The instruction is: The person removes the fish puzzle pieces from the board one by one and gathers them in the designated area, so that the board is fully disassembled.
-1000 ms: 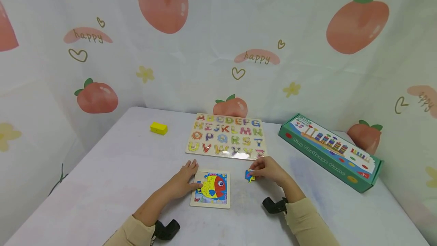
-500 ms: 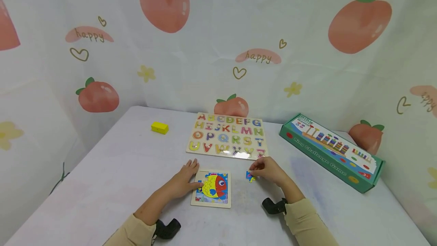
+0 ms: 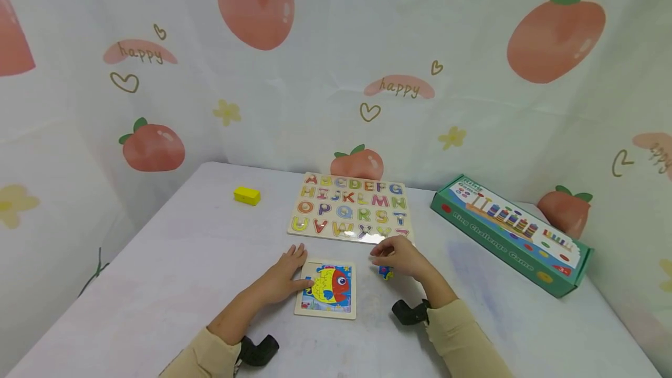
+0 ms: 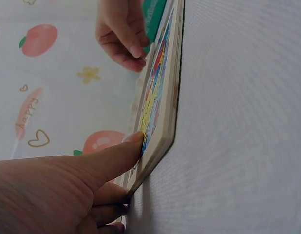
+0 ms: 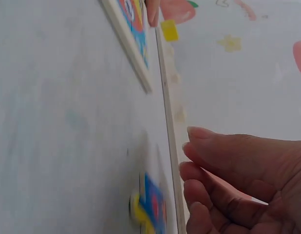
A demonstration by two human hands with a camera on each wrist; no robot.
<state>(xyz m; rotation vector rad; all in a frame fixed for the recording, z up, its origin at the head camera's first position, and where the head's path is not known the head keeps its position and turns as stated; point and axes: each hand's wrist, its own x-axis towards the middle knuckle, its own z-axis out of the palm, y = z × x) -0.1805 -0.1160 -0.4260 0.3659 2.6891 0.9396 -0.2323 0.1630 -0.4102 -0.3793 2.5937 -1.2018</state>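
A fish jigsaw puzzle in a wooden frame (image 3: pixel 336 312) lies on the table. My left hand (image 3: pixel 280 282) rests at its left side, fingers stretched past the edge. In the left wrist view, its thumb (image 4: pixel 119 153) presses on the picture. Right of the frame, my right hand (image 3: pixel 399 256) hovers above the table, thumb and fingertips close together. Nothing shows between them in the right wrist view. Below that hand, a blue and yellow jigsaw piece (image 5: pixel 155 202) is on the table, blurred there and partly covered by the hand in the head view.
An alphabet board (image 3: pixel 343 209) lies behind the fish puzzle, close to my right hand. At the back left sits a yellow block (image 3: pixel 247 195). A green Ring Challenge Game box (image 3: pixel 511 235) stands on the right. A printed cloth hangs behind the table.
My right hand has drawn away from the jigsaw piece, shifting left and slightly up. The left hand and the fish puzzle stay where they were.
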